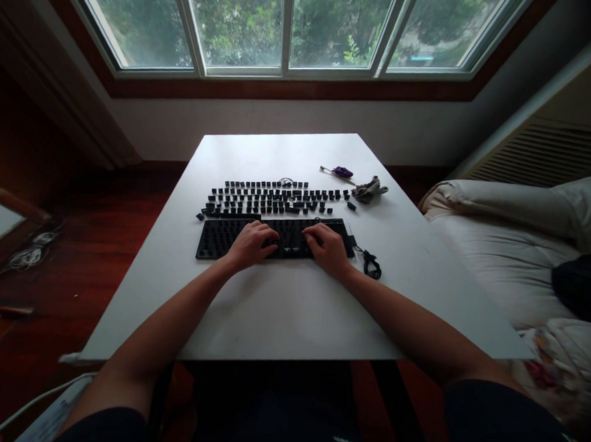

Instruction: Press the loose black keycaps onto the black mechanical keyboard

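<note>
A black keyboard [211, 241] lies across the white table, and both hands are over it. My left hand [251, 245] rests at its middle, fingers bent and thumb drawn towards them; whatever sits between the tips is too dark to name. Over the right part of the keyboard is my right hand [328, 247], with thumb and fingers curled close together. Anything small in that pinch is hidden. Just behind the keyboard, many loose black keycaps [247, 198] are laid out in rows on the table.
Behind the right end of the rows are a thin brush [328, 170], a purple item [342, 171] and a crumpled grey cloth [368, 190]. A coiled black cable [372, 267] lies beside the keyboard. The white table [281, 315] has a padded sofa [488, 256] on its right.
</note>
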Available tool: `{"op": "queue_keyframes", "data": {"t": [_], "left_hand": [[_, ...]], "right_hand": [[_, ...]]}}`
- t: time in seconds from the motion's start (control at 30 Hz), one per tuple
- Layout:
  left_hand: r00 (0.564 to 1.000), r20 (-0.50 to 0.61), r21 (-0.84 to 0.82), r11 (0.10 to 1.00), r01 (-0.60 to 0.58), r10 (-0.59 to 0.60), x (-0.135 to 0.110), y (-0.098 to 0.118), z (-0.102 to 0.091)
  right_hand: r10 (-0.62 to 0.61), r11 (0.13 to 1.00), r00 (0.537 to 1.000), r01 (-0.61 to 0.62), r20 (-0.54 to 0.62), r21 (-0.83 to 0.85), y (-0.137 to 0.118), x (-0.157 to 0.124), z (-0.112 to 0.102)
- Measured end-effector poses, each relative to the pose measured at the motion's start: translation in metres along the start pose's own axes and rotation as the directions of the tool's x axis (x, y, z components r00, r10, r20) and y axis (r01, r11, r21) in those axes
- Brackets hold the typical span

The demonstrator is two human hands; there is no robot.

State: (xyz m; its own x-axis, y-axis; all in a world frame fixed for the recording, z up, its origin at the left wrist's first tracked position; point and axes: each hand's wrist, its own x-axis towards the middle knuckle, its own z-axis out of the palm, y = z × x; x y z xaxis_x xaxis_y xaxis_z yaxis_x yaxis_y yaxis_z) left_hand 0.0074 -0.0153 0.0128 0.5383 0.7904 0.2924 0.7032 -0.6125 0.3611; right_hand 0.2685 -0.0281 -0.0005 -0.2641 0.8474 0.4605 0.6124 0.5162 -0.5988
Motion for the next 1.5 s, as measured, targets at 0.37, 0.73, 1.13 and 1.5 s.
{"op": "queue_keyframes", "data": {"t": [0.37,0.73,1.13,1.5], "left_hand": [[0.998,0.056,-0.01,1.0,-0.023,0.023,-0.005,0.011,0.003],[0.999,0.038,-0.028,0.999,-0.026,0.027,-0.008,0.009,0.005],[0.999,0.047,0.002,1.0,-0.021,0.021,-0.008,0.009,0.003],[0.999,0.046,-0.004,1.0,0.011,-0.011,-0.01,0.008,0.005]], "right_hand": [[0.022,1.0,1.0,-0.021,0.022,-0.004,0.001,-0.001,0.001],[-0.034,0.996,0.998,0.037,-0.045,0.08,0.007,-0.001,0.008],[-0.041,0.995,0.998,0.045,-0.046,0.094,0.008,-0.001,0.01],[-0.046,0.995,0.998,0.049,-0.034,0.082,0.007,-0.001,0.009]]}}
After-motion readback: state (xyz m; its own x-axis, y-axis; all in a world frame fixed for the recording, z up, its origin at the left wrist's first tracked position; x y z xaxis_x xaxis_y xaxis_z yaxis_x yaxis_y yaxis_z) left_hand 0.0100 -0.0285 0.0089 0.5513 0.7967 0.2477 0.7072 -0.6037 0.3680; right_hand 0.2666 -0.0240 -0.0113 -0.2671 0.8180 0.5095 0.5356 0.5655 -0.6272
